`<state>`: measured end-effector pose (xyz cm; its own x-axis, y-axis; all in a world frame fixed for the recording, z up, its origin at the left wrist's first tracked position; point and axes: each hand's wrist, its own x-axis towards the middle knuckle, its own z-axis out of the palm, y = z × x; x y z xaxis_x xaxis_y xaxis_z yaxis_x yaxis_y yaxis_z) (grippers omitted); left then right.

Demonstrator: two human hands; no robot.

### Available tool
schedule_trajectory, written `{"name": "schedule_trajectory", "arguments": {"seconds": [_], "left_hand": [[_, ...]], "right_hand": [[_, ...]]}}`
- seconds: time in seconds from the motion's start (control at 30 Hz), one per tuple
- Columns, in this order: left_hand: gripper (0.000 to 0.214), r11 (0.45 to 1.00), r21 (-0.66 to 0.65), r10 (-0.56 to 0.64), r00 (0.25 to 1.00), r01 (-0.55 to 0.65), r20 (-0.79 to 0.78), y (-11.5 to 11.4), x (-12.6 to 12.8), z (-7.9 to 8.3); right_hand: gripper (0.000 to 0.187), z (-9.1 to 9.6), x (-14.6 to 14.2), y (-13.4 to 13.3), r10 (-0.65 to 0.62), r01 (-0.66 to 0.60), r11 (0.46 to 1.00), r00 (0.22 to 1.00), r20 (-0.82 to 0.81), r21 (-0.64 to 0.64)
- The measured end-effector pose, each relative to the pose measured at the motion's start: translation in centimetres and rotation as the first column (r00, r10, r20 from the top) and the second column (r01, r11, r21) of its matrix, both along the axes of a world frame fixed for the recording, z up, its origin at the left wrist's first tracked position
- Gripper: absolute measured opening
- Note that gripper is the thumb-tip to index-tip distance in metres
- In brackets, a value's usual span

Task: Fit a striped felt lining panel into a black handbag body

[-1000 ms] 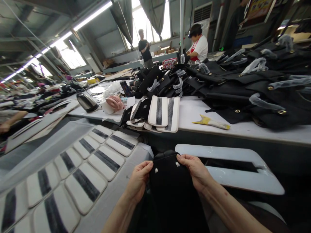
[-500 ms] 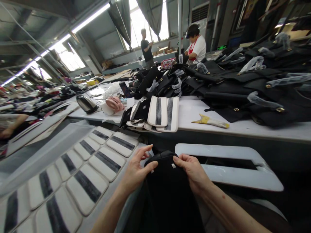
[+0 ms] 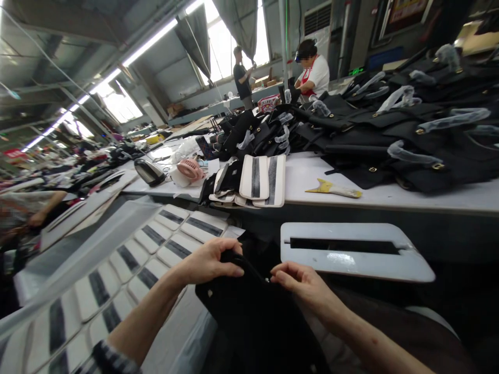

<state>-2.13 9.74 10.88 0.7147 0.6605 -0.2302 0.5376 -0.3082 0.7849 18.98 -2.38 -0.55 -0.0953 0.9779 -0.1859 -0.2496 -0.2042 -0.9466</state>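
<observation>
A black fabric bag piece lies in front of me over my lap and the edge of the work surface. My left hand is closed round its top edge, fingers curled over the black rim. My right hand pinches the same edge a little to the right, thumb and fingers pressed together. Both hands sit just below a grey slotted plate.
White pads with dark stripes lie in rows to my left. More pads, a yellow scraper, a pink fan and piles of black bags cover the long table. Two people stand at the far end.
My left hand has gone from open fingers to a grip on the bag's top edge. The bag has turned and dropped lower, and my view has shifted right and down.
</observation>
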Motion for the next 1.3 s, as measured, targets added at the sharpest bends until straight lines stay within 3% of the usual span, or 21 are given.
{"name": "schedule_trajectory", "arguments": {"seconds": [0.1,0.17,0.2,0.27,0.33,0.4,0.5,0.67,0.8,0.87,0.93,1.0,1.07,1.3], "left_hand": [[0.013,0.982,0.03,0.184,0.98,-0.187,0.069,-2.3,-4.5,2.0],[0.015,0.917,0.06,0.377,0.906,-0.394,0.192,-4.1,-7.3,2.9],[0.019,0.849,0.044,0.498,0.825,-0.527,0.268,-5.1,-8.5,3.2],[0.03,0.653,-0.084,0.721,0.585,-0.752,0.372,-7.4,-9.9,3.2],[0.04,0.469,-0.256,0.851,0.354,-0.845,0.389,-9.8,-10.0,2.6],[0.045,0.363,-0.383,0.9,0.213,-0.85,0.379,-12.3,-9.3,1.5],[0.049,0.287,-0.455,0.928,0.126,-0.843,0.352,-15.7,-8.0,-0.6],[0.05,0.319,-0.515,0.941,0.201,-0.795,0.273,-19.5,-7.2,-3.5],[0.047,0.351,-0.546,0.934,0.245,-0.761,0.259,-21.4,-6.8,-4.7],[0.045,0.411,-0.442,0.909,0.32,-0.797,0.268,-22.1,-6.6,-5.0],[0.043,0.501,-0.255,0.859,0.441,-0.827,0.258,-22.6,-6.5,-5.2],[0.043,0.6,-0.096,0.791,0.571,-0.794,0.222,-22.9,-6.2,-5.5],[0.046,0.659,-0.021,0.74,0.643,-0.752,0.199,-22.9,-5.7,-5.9],[0.04,0.649,0.154,0.717,0.667,-0.745,0.205,-21.2,-3.4,-7.5]], "right_hand": [[0.044,-2.1,1.9,-3.6,0.048,-0.047,0.998,0.998,0.042,-0.032],[0.052,-3.2,2.7,-5.9,0.021,-0.021,0.997,1.0,-0.001,-0.07],[0.054,-3.5,2.8,-6.8,-0.006,0.002,0.994,0.999,-0.042,-0.106],[0.06,-3.4,2.4,-8.1,-0.09,0.052,0.976,0.98,-0.175,-0.214],[0.066,-2.6,1.5,-8.5,-0.182,0.077,0.95,0.925,-0.335,-0.303],[0.07,-1.6,0.5,-8.1,-0.229,0.087,0.943,0.869,-0.439,-0.32],[0.069,-0.7,0.0,-6.9,-0.274,0.112,0.932,0.841,-0.467,-0.345],[0.06,-1.6,0.9,-5.2,-0.34,0.154,0.897,0.839,-0.425,-0.414],[0.05,-2.0,1.6,-4.2,-0.334,0.171,0.883,0.883,-0.329,-0.437],[0.049,-1.8,1.7,-3.9,-0.321,0.168,0.877,0.902,-0.29,-0.449],[0.05,-1.6,1.5,-3.7,-0.286,0.147,0.885,0.921,-0.266,-0.441],[0.051,-1.3,1.1,-3.5,-0.231,0.107,0.903,0.938,-0.26,-0.415],[0.051,-1.1,0.5,-3.3,-0.197,0.086,0.916,0.947,-0.252,-0.393],[0.046,-0.7,-2.7,-3.2,-0.137,0.095,0.973,0.971,-0.193,-0.211]]}}
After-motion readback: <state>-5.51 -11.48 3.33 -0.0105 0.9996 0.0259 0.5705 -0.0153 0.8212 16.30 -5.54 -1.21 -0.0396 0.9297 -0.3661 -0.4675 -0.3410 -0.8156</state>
